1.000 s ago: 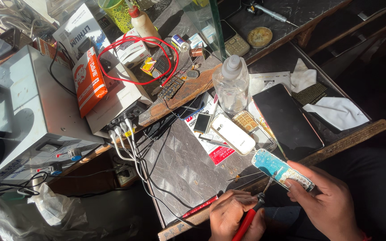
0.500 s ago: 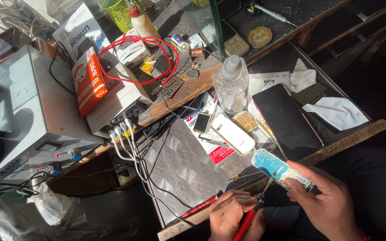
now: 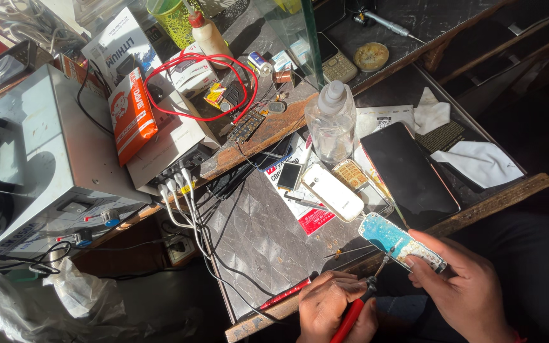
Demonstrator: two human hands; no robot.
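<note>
Now unscrewing: left hand (image 3: pixel 337 308) grips red screwdriver (image 3: pixel 351 314), tip on blue circuit board (image 3: pixel 394 240); right hand (image 3: pixel 462 286) pinches board; next: steady, square turning.

This is a small phone-repair workshop, set up on a cluttered bench in hard sunlight. A grey bench power supply (image 3: pixel 39 171) with knobs and leads stands at one side, a bundle of white cables (image 3: pixel 182 197) spilling from it. Across the worn work surface (image 3: pixel 262 241) lie a dark smartphone (image 3: pixel 408 168), a white phone shell (image 3: pixel 333 192), a loose keypad (image 3: pixel 349 173), a small circuit board (image 3: pixel 247 126), a coil of red wire (image 3: pixel 201 86) and a clear solvent bottle (image 3: pixel 330 124). Small part boxes (image 3: pixel 131 114) pile up behind.
</note>
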